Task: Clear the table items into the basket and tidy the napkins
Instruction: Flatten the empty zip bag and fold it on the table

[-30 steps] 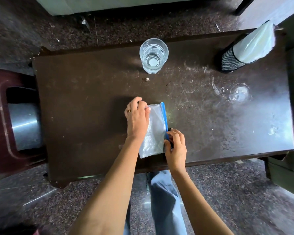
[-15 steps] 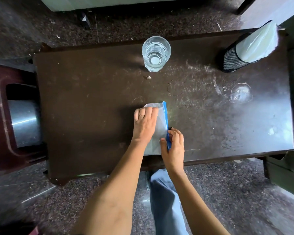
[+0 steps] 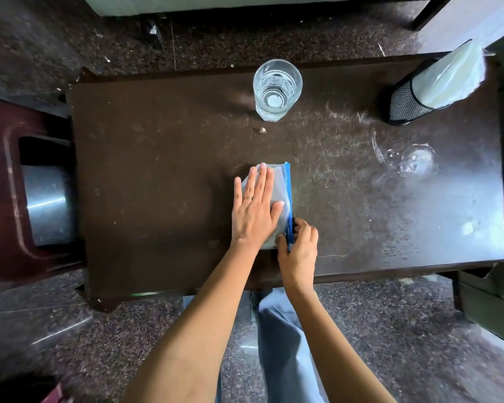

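Left hand: the left hand (image 3: 255, 206) lay flat with fingers spread, palm pressed down on a clear plastic pouch (image 3: 281, 187); a ring (image 3: 248, 198) sat on one finger.
Right hand: the right hand (image 3: 298, 248) was curled at the pouch's near right corner, thumb and fingers pinching the near end of its blue zip strip (image 3: 288, 196).
Pouch: it rested flat on the table (image 3: 157, 175), near the middle of the near edge, its blue strip running along its right side; what it held could not be made out.
Glass: a clear drinking glass (image 3: 277, 90) stood upright at the far edge of the table, well apart from the hands.
Crumb: a small pale scrap (image 3: 261, 130) lay just near of the glass.
Napkin holder: a black mesh holder (image 3: 406, 104) stood at the far right corner, with white napkins (image 3: 448, 75) sticking out of its top.
Table surface: dark brown, scratched, with a glossy wet-looking ring mark (image 3: 416, 164) on the right.
Left of table: a dark red stool (image 3: 6, 199) with a metal container (image 3: 50, 205) showing through its opening.
Below: a leg in light blue trousers (image 3: 282, 344) over a speckled floor (image 3: 390, 330).
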Available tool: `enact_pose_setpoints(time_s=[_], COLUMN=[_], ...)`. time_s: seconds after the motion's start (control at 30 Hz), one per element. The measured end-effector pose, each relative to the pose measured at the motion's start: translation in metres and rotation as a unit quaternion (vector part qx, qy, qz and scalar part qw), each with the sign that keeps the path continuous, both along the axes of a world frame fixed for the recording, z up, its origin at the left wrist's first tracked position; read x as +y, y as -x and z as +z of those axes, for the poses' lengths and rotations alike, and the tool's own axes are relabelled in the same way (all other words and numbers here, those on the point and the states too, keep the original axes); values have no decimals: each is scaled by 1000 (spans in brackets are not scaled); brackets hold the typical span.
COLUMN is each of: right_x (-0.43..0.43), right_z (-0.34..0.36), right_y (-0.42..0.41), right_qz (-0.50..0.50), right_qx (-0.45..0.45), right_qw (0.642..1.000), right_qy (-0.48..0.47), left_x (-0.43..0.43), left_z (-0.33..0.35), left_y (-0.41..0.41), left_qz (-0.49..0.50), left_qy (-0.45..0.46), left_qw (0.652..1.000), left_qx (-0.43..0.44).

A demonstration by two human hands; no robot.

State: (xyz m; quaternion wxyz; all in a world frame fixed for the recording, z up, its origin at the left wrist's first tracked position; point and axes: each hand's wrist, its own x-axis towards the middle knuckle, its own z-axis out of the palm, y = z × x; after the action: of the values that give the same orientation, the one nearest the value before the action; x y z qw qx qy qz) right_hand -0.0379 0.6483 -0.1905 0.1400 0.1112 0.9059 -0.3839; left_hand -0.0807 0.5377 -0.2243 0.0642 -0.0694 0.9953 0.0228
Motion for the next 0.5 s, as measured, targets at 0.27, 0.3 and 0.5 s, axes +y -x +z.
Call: enact_pose_setpoints(time_s=[0.27,0.3,0.5], right_x=[-7,-7,-18], right_z=[5,5,8], right_y=[8,9,15], right_qz=[-10,-7,-10], right_qx=[-56,-60,-90], right_qw=[998,998,995], right_qy=[-23,-36,-51], left_x=[-35,-39,-39], left_z=[0,1,2], left_y=[21,23,25], left_qz=[-16,-29,-76], left_qy=[-30,-23,52], left_qw=[999,999,992], left_qx=[-31,-37,-88])
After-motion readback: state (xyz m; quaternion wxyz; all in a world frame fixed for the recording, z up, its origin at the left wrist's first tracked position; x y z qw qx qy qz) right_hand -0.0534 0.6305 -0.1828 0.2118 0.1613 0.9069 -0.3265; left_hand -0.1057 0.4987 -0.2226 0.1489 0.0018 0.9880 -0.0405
